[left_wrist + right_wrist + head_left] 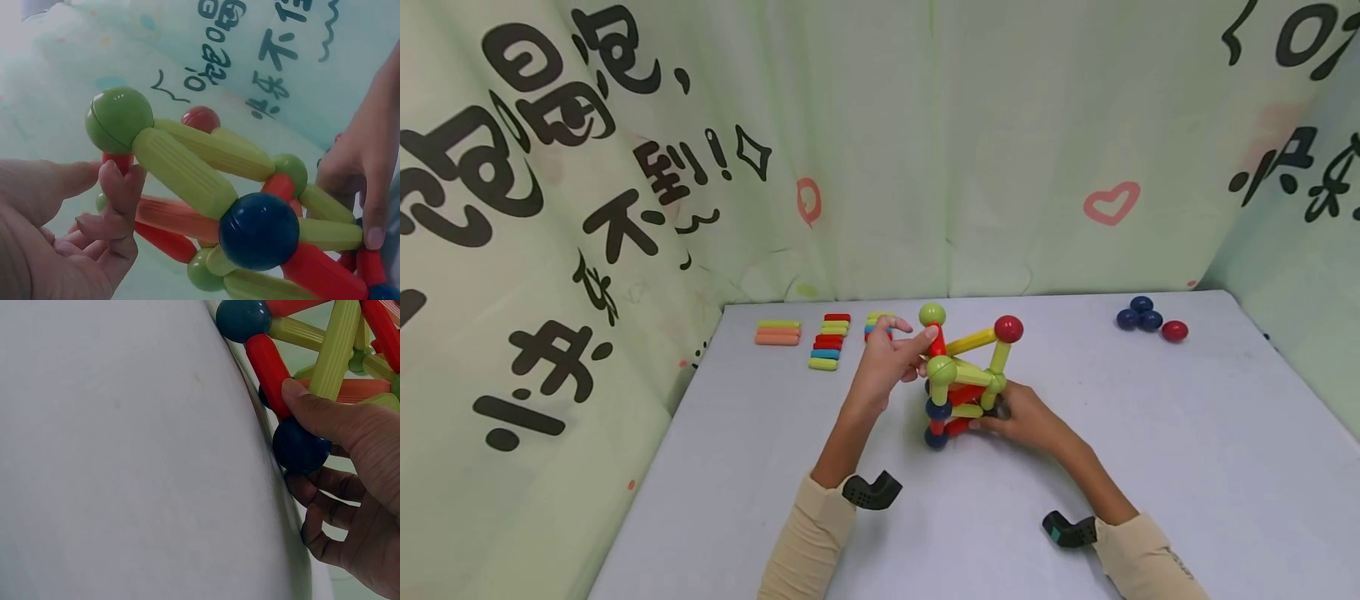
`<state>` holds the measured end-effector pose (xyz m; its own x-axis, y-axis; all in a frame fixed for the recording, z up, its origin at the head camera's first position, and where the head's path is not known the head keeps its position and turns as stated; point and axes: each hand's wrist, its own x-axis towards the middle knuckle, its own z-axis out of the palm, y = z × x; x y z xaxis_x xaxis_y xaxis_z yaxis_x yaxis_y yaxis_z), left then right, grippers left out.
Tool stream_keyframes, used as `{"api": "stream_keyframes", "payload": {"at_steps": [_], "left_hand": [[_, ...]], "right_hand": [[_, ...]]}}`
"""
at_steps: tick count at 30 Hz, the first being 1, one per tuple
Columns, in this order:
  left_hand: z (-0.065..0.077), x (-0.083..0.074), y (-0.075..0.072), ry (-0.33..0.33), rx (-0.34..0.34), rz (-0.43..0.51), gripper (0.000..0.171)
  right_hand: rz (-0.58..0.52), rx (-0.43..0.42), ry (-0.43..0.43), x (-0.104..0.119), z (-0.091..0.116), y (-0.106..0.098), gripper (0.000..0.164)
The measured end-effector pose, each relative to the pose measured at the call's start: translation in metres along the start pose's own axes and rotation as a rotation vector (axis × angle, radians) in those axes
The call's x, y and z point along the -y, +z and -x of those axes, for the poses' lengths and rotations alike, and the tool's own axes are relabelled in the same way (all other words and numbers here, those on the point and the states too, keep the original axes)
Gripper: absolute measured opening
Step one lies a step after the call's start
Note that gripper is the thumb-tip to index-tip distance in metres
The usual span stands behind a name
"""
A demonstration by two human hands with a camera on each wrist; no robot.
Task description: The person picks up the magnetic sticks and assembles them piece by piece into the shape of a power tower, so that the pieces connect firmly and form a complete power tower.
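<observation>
A magnetic ball-and-stick structure [942,372] of green, red and blue balls joined by red, yellow and green rods stands between both hands. My left hand [889,363] pinches a red rod [117,162] between thumb and fingers, just under a green ball [119,120] at the structure's upper left. At the lower right, my right hand [1028,418] grips the frame, its thumb pressed along a red rod [269,372] and its fingers around a dark blue ball [303,447]. A red ball [1008,328] tops the right corner.
Spare rods lie in rows at the table's back left: an orange and green group [777,335], a mixed column [827,342] and another partly behind the left hand. Several blue balls [1139,315] and a red ball [1175,331] sit back right. A printed curtain [880,167] borders the table.
</observation>
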<state>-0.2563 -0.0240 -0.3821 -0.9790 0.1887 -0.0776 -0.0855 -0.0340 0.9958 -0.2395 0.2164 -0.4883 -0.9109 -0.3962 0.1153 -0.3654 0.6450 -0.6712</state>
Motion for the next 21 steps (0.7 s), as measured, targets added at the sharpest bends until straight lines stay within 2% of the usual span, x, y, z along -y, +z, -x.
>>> {"api": "stream_keyframes", "payload": {"at_steps": [5,8,13,15,18,21], "left_hand": [[-0.007,0.010,-0.013,0.098,-0.074,-0.194,0.031],[-0.017,0.021,-0.032,0.120,-0.153,-0.413,0.022],[-0.028,0.041,-0.073,0.056,-0.278,-0.849,0.018],[-0.031,0.052,-0.089,0.016,-0.316,-0.982,0.022],[-0.034,0.070,-0.107,-0.029,-0.331,-1.113,0.030],[-0.036,0.083,-0.116,-0.042,-0.303,-1.169,0.031]], "right_hand": [[0.010,0.002,0.006,-0.001,0.001,0.000,0.048],[0.018,-0.002,-0.011,-0.002,0.000,-0.001,0.048],[0.052,-0.020,-0.011,-0.005,-0.002,-0.005,0.045],[0.078,-0.042,0.000,-0.007,-0.002,-0.007,0.039],[0.104,-0.084,0.016,-0.009,-0.002,-0.010,0.034],[0.105,-0.133,0.035,-0.010,0.000,-0.010,0.036]]}}
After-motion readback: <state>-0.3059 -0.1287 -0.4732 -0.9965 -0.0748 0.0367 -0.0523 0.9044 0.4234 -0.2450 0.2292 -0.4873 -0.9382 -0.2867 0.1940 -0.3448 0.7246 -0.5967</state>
